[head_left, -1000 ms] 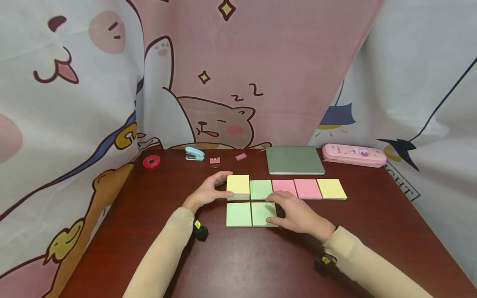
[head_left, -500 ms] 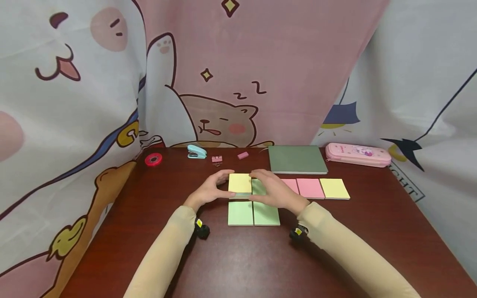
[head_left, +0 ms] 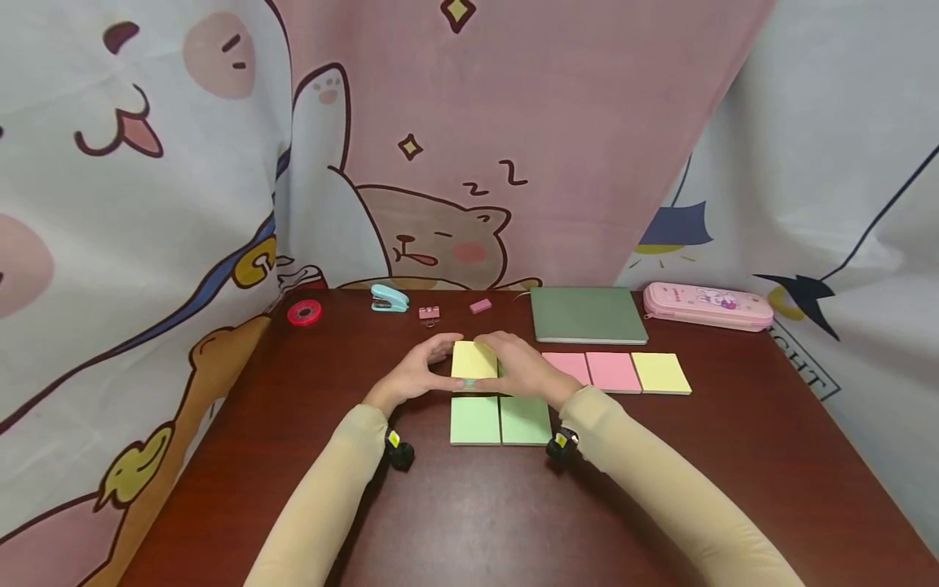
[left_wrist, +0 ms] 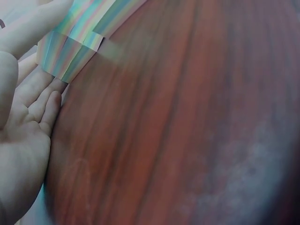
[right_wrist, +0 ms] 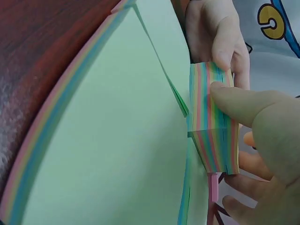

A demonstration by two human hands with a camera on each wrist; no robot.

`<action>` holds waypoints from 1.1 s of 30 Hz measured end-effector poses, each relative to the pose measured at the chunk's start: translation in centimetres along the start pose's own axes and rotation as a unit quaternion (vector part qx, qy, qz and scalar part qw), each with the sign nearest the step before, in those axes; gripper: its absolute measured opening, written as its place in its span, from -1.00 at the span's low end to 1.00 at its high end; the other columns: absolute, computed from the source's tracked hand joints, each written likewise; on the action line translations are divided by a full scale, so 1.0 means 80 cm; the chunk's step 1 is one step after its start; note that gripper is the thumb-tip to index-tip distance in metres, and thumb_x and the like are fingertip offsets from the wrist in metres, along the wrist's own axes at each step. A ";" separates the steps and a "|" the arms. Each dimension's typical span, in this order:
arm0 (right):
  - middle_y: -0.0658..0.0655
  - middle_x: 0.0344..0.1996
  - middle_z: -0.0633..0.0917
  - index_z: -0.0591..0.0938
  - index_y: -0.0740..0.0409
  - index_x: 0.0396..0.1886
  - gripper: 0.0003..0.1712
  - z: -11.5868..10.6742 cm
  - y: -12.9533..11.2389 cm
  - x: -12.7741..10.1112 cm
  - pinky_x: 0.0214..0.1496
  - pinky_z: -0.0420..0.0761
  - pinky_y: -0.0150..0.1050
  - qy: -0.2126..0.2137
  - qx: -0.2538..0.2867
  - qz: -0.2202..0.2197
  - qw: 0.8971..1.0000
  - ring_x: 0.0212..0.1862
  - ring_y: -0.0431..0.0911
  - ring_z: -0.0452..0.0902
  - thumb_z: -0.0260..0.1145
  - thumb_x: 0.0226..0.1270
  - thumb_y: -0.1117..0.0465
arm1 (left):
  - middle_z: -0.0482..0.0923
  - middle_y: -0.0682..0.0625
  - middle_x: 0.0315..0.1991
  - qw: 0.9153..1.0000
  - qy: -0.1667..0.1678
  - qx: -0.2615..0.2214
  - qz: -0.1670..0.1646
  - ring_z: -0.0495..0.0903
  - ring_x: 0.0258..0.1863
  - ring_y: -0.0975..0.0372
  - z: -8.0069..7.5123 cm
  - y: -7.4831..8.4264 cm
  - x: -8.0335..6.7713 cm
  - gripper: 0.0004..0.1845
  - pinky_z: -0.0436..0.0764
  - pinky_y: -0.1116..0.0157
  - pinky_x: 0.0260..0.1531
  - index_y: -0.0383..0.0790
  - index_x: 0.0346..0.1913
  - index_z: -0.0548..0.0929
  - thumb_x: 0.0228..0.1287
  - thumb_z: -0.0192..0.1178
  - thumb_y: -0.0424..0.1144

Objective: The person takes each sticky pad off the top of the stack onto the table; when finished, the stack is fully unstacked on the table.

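A stack of sticky note pads with a yellow top (head_left: pixel 473 360) stands at the left end of the back row, its layered sides striped in several colours. My left hand (head_left: pixel 411 375) holds it from the left, thumb on the near side and fingers at the far side. From the right, my right hand (head_left: pixel 524 371) grips the same stack, its thumb (right_wrist: pixel 239 101) pressing the striped near side in the right wrist view. Just in front lie two green sticky note pads, the left one (head_left: pixel 473 421) and the right one (head_left: pixel 524 421). A green pad beside the stack is mostly hidden by my right hand.
Two pink pads (head_left: pixel 614 372) and a yellow pad (head_left: pixel 660 372) continue the row rightward. Behind are a green notebook (head_left: pixel 589 315), a pink pencil case (head_left: pixel 707 306), a blue stapler (head_left: pixel 389 298), a binder clip (head_left: pixel 429 314), a pink eraser (head_left: pixel 480 306) and a red tape roll (head_left: pixel 304 312).
My right hand has moved left from the green pads to the yellow-topped stack and now grips it. My left hand stays on the stack.
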State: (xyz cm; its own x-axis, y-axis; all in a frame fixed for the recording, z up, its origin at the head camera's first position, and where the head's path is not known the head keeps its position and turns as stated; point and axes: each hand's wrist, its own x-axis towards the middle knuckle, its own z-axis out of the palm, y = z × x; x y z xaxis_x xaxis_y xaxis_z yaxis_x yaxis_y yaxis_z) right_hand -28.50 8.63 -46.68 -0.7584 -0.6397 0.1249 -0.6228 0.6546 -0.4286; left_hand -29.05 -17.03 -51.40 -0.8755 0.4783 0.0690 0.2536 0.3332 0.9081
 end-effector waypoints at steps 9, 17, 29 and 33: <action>0.20 0.29 0.61 0.53 0.22 0.41 -0.13 -0.010 0.012 -0.031 0.38 0.52 0.16 0.047 0.021 -0.002 0.999 0.33 0.13 0.52 0.64 0.21 -0.06 | 0.46 -0.02 0.45 1.000 0.002 0.014 -0.019 0.40 0.47 0.02 0.005 0.002 -0.001 -0.12 0.31 -0.04 0.52 -0.06 0.53 0.42 0.17 0.61 -0.16; 0.16 0.25 0.65 0.57 0.22 0.35 -0.18 -0.026 0.030 -0.090 0.34 0.48 0.13 0.078 0.020 -0.032 0.996 0.27 0.09 0.51 0.66 0.17 -0.01 | 0.48 -0.02 0.44 1.000 -0.001 0.024 -0.008 0.40 0.47 0.02 0.005 0.002 -0.002 -0.16 0.30 -0.01 0.53 -0.18 0.52 0.45 0.19 0.59 -0.20; 0.00 0.11 0.71 0.63 0.17 0.24 -0.23 -0.038 0.064 -0.176 0.19 0.40 -0.08 0.085 0.004 -0.056 0.995 0.12 -0.06 0.57 0.72 0.06 0.03 | 0.45 -0.02 0.47 1.000 -0.005 0.026 -0.004 0.37 0.50 0.00 0.002 0.004 -0.003 -0.16 0.29 -0.01 0.54 -0.19 0.52 0.45 0.20 0.59 -0.20; -0.03 0.13 0.70 0.63 0.16 0.25 -0.22 -0.039 0.074 -0.199 0.20 0.42 -0.10 0.079 -0.010 -0.053 0.995 0.13 -0.06 0.55 0.72 0.05 0.03 | 0.45 -0.03 0.47 1.000 -0.005 0.028 -0.002 0.37 0.50 0.00 0.002 0.002 -0.002 -0.15 0.29 -0.02 0.54 -0.19 0.52 0.45 0.20 0.59 -0.20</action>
State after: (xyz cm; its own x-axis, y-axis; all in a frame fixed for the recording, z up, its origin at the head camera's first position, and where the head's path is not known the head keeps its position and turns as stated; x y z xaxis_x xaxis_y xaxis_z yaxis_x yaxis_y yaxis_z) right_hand -20.72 23.92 -48.40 -0.7074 -0.6354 0.3095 -0.7041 0.5952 -0.3873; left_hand -28.80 -16.89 -51.34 -0.8722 0.4854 0.0609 0.2734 0.3802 0.8836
